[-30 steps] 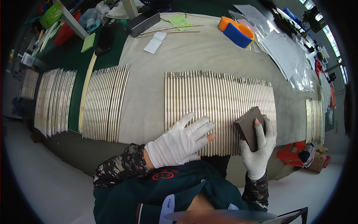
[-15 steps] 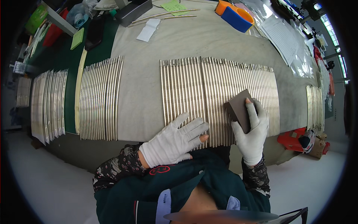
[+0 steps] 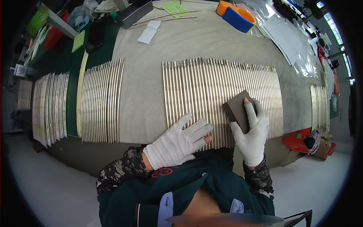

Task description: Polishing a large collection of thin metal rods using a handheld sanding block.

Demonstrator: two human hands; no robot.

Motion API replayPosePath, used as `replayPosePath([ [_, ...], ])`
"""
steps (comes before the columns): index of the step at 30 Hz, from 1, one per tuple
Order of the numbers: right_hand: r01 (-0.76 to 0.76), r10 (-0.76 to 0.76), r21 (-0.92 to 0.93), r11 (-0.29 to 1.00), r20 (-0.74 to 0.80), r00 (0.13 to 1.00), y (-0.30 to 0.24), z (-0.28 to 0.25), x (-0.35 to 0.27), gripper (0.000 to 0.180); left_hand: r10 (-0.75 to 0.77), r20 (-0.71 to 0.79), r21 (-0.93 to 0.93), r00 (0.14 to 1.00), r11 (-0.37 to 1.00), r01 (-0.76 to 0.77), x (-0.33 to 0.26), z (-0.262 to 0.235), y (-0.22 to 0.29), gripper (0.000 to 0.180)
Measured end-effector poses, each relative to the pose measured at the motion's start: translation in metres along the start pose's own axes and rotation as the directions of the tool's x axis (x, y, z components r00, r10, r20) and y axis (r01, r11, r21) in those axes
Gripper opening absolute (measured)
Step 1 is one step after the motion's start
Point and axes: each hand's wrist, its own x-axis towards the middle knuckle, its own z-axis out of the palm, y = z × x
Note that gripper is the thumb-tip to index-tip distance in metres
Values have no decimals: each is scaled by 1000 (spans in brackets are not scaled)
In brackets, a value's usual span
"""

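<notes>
A wide row of slim shiny metal rods (image 3: 189, 87) lies side by side on the table in front of me. My left hand (image 3: 177, 142), in a white glove with a bare fingertip showing, rests flat over the near ends of the rods, fingers spread. My right hand (image 3: 251, 130), gloved alike, grips a dark brown-grey block (image 3: 237, 109), which looks like a sanding block. The block sits tilted on top of the rods, right of the row's middle. Its underside is hidden.
To the left lie another row of rods (image 3: 100, 102) and plastic-wrapped rods (image 3: 50, 108). More rods (image 3: 319, 108) lie at the far right. At the back are a blue and orange tape roll (image 3: 239, 19), two loose rods (image 3: 170, 17), white paper (image 3: 149, 32) and printed sheets (image 3: 281, 38).
My right hand and the block have shifted slightly left across the rods. A gap between rods near the row's middle has narrowed. My left hand stays almost in place.
</notes>
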Motion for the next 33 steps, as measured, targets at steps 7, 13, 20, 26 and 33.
replayPosePath([
  [7,25,-25,39,999,5,1000,-7,2,4,71,0,-19,30,1000,1000,1,0,-1,-1,72],
  [13,47,-48,100,994,7,999,-13,5,-2,74,1,-37,-31,999,1000,-2,-1,-12,0,67],
  [20,179,-191,137,974,80,978,-27,-2,-21,109,-325,-444,79,835,914,397,24,-85,-36,40],
  [26,262,-274,128,957,90,958,-39,10,-26,103,-469,-341,-35,815,872,488,61,-71,-126,33],
  [33,218,-223,94,971,42,974,-39,20,-32,100,-466,-255,-39,847,880,473,68,-57,-141,29],
])
